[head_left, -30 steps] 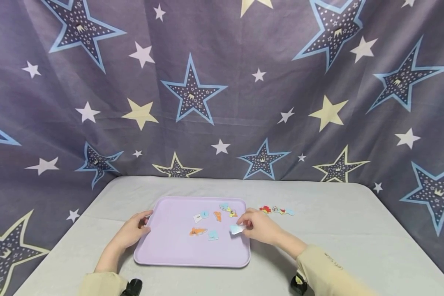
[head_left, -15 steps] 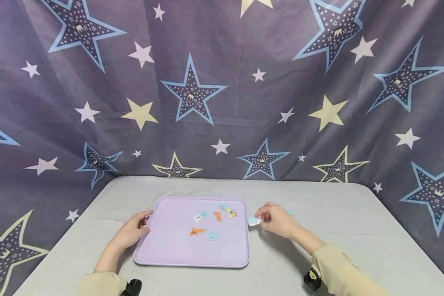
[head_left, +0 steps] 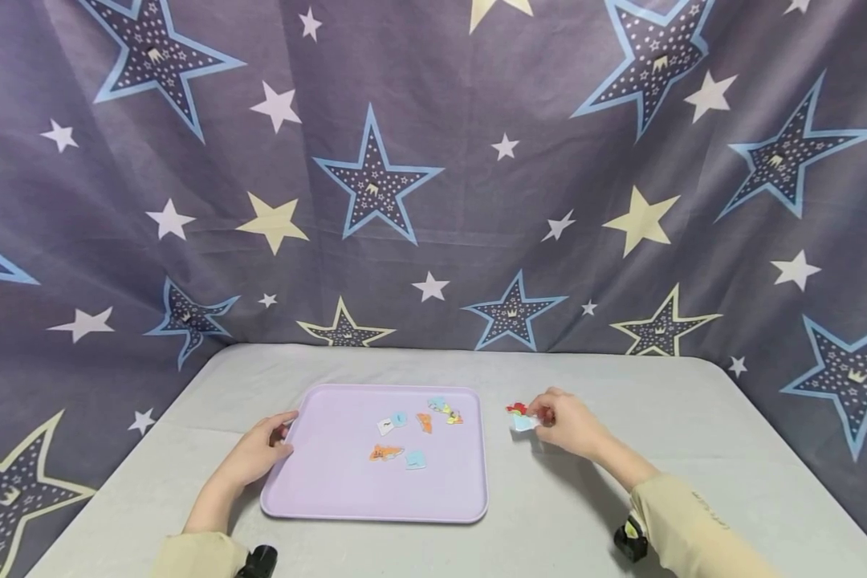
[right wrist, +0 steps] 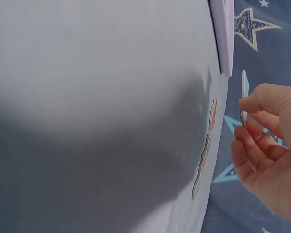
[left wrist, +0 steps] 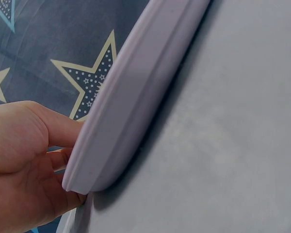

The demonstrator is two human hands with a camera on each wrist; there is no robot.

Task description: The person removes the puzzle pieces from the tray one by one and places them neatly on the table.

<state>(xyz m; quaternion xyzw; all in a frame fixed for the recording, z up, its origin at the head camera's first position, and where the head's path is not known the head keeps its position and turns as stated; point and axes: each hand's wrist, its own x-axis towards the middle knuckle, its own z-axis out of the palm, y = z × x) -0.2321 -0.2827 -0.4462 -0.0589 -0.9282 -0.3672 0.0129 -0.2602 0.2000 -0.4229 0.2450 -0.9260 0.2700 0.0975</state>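
Note:
My right hand (head_left: 571, 424) pinches a small flat light-blue puzzle piece (head_left: 523, 422) between thumb and fingers, held just above the table to the right of the tray. In the right wrist view the piece (right wrist: 245, 81) stands edge-on, with the thumb on one face. Red pieces (head_left: 516, 408) lie on the table right behind it, partly covered by the hand. My left hand (head_left: 251, 454) holds the left rim of a lilac tray (head_left: 325, 474). The left wrist view has the fingers at the corner of the tray (left wrist: 116, 116), some hidden behind its rim.
On the tray lie an orange piece (head_left: 386, 453), a light-blue piece (head_left: 415, 459), a smaller orange piece (head_left: 425, 423), a white-and-blue piece (head_left: 386, 425) and a yellow-and-blue piece (head_left: 445, 411). Joined flat pieces (right wrist: 201, 167) lie on the table in the right wrist view. A star-patterned curtain (head_left: 433, 201) hangs behind the table.
My right hand has carried the light-blue piece from over the tray's right side to the right, beside the red pieces on the table. The left hand has stayed at the rim.

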